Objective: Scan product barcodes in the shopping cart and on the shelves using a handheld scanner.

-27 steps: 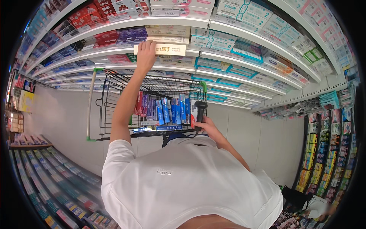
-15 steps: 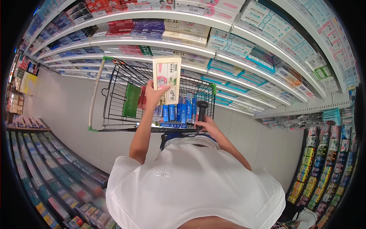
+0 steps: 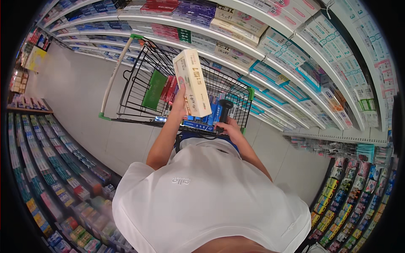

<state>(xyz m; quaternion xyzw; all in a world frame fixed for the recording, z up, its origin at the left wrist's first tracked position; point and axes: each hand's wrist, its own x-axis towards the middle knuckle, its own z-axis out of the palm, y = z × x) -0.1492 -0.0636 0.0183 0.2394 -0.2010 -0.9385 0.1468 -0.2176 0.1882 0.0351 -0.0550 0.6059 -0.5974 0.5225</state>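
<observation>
My left hand (image 3: 179, 104) grips a long cream-coloured carton (image 3: 199, 84) by its left side, raised over a wire shopping cart (image 3: 134, 86). The carton stands tilted, with a narrow side face showing beside its printed front. Closed around the handle of a black handheld scanner (image 3: 225, 110) is my right hand (image 3: 230, 127), near the cart's right end; the scanner head points up and away from me. Blue boxes (image 3: 196, 125) lie in the cart below the carton, partly hidden by it. Red boxes (image 3: 169, 89) stand to their left, beside a green panel (image 3: 155, 89).
Shelves (image 3: 168, 20) packed with boxed goods run along the far side and curve round to the right. Pegboard hooks with hanging packets (image 3: 365, 152) are at the right. Low display racks (image 3: 63, 156) stand at the left. Pale floor tiles (image 3: 84, 84) lie around the cart.
The cream carton has been turned in my left hand, from its broad front to show a narrow side. The cart and shelves appear tilted and shifted in view. My right hand still holds the scanner.
</observation>
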